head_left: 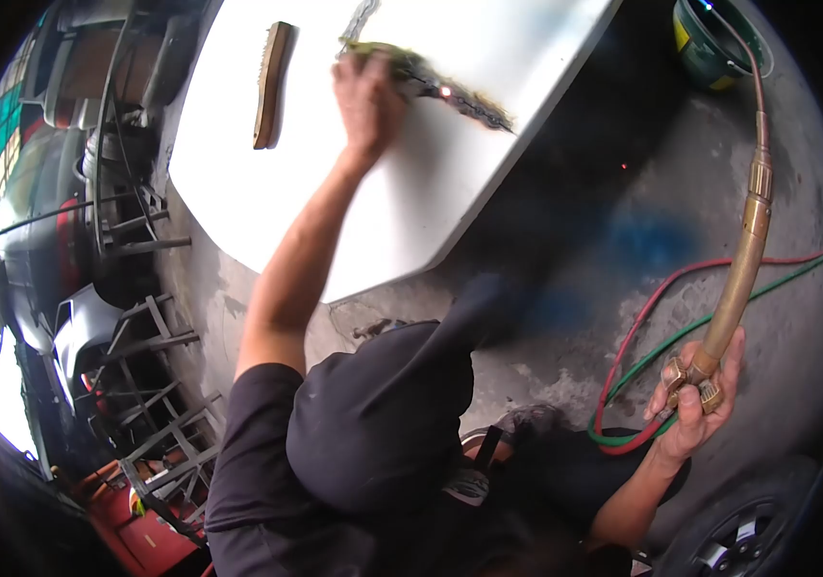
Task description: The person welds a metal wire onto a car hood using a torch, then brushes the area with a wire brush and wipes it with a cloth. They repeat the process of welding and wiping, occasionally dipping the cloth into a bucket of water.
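My left hand (370, 104) is closed over a yellow-green pad or cloth (385, 52), pressed against a white panel (378, 226). A dark, scorched seam (469, 104) runs from under the pad to the panel's right edge, with a small glowing orange spot on it. My right hand (695, 399) grips a brass gas torch (740, 260) near its valve knobs, well away from the panel. The torch's thin curved nozzle reaches up over a green bucket (705, 48), with a small blue-white light at its tip. Left of my left hand, a wooden-handled brush (273, 85) lies on the panel.
Red and green hoses (613, 394) loop from the torch across the concrete floor (556, 370). A wheel (743, 534) is at the lower right. Metal frames (157, 337) and vehicle parts stand along the left, with a red box-like object (137, 529) below.
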Action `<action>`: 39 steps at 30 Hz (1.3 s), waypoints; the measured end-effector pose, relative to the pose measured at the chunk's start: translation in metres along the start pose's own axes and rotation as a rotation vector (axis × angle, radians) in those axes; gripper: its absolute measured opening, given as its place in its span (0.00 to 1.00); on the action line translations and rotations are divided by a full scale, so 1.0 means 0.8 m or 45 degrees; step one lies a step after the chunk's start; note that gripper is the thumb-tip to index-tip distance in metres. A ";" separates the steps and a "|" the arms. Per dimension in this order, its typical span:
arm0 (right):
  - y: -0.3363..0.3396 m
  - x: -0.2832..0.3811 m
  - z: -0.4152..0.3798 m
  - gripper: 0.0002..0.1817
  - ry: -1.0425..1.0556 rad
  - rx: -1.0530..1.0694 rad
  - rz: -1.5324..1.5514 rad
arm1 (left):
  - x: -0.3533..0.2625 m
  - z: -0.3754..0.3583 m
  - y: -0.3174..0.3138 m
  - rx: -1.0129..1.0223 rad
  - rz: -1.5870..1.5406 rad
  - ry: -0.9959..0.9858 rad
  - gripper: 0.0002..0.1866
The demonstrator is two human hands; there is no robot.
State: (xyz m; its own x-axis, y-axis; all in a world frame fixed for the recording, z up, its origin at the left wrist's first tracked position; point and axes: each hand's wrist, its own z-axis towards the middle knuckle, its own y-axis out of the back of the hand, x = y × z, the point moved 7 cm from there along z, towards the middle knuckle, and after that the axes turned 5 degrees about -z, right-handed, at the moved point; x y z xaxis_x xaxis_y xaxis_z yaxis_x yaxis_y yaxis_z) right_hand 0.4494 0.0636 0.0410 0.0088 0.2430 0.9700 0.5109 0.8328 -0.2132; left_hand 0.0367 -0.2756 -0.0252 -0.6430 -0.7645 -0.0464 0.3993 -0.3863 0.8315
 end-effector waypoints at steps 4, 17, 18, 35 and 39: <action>-0.010 0.010 0.003 0.47 0.023 0.013 0.031 | -0.194 -0.057 -0.028 0.307 -0.589 -0.213 0.22; 0.018 0.015 -0.019 0.47 0.107 -0.152 -0.080 | -0.278 -0.131 0.058 1.552 -2.376 1.023 0.20; 0.020 0.015 -0.019 0.47 0.122 -0.126 -0.081 | -0.278 -0.135 0.057 1.557 -2.373 1.022 0.20; 0.026 0.017 -0.019 0.45 0.138 -0.067 -0.109 | -0.266 -0.100 0.075 1.199 -1.708 0.581 0.27; 0.024 0.016 -0.016 0.45 0.141 -0.038 -0.090 | -0.274 -0.085 0.077 1.060 -1.500 0.453 0.21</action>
State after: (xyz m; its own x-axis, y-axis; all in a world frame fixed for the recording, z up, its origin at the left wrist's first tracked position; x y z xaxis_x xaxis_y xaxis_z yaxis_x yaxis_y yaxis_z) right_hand 0.4703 0.0762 0.0510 0.0655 0.1262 0.9898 0.5386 0.8306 -0.1415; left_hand 0.2467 -0.1674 -0.0018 -0.0843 -0.3597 -0.9293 -0.7833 -0.5526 0.2849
